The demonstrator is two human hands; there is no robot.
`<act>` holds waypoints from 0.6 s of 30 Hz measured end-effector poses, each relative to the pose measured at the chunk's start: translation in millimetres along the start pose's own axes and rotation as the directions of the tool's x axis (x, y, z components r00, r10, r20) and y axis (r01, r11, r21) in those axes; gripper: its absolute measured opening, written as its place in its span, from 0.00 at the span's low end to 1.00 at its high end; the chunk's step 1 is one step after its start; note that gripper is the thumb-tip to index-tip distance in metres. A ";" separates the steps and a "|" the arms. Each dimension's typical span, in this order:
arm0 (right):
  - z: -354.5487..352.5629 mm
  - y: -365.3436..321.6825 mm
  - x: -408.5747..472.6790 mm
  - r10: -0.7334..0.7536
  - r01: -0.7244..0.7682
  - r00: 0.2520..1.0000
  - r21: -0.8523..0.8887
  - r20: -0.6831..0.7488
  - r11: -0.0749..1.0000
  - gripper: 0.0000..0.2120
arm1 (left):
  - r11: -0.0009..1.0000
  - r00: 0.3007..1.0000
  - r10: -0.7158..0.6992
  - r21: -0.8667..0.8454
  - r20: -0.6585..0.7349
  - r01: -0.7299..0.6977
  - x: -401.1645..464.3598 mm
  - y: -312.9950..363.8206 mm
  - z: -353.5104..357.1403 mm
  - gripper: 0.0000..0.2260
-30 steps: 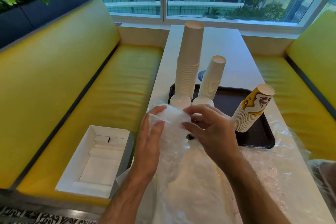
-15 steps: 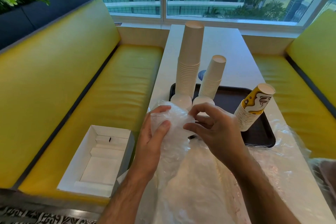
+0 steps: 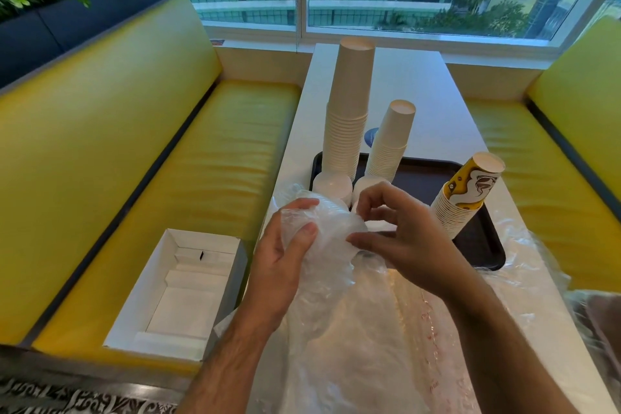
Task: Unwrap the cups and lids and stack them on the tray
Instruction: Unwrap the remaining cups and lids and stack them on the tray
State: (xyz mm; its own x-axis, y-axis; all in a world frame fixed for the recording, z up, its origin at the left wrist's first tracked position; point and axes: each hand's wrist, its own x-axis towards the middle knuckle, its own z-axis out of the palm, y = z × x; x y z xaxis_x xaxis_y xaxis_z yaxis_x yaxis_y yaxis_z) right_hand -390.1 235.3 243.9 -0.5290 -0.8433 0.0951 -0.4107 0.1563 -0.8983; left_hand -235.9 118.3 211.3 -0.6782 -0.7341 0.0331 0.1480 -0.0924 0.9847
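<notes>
Right hand [image 3: 400, 232] has lifted, fingers now pinching the plastic wrap [image 3: 331, 228]

Nothing here reads as words for me. The yellow printed cups [image 3: 470, 190], leaning at the tray's right side, carry a brown-and-white swirling graphic, but no letters I can make out. Behind the white cup stacks, a round blue sticker [image 3: 370, 137] sits on the table, mostly hidden; there may be pale lettering on it, too small to tell. On the clear plastic wrap [image 3: 425, 323] spread in front of me runs a faint line of reddish printed marks, too blurred to read. A small reddish sign [image 3: 217, 42] on the window ledge, also illegible. The white cup stacks show no print at all.
</notes>
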 end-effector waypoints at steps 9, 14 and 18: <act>-15.4 -2.9 4.8 0.149 -0.196 0.978 0.416 0.144 0.888 0.15 | 0.988 0.993 -0.103 -0.112 0.055 0.109 -3.5 -4.5 0.1 0.20; -8.4 0.4 5.1 0.278 -0.254 0.960 0.565 0.046 0.785 0.16 | 0.998 0.998 -0.060 -0.001 -0.020 0.060 0.9 -8.5 4.6 0.26; -4.7 5.1 4.1 0.271 -0.198 0.958 0.471 -0.093 0.860 0.23 | 0.997 0.995 -0.073 0.026 -0.070 0.075 2.5 -10.4 8.9 0.23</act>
State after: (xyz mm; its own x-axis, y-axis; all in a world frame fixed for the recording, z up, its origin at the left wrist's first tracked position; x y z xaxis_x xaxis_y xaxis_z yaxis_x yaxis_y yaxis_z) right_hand -397.9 235.1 241.8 -0.6871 -0.7178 -0.1130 0.1011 0.0595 -0.9931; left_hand -245.6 123.4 202.6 -0.6354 -0.7706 -0.0506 0.0779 -0.1291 0.9886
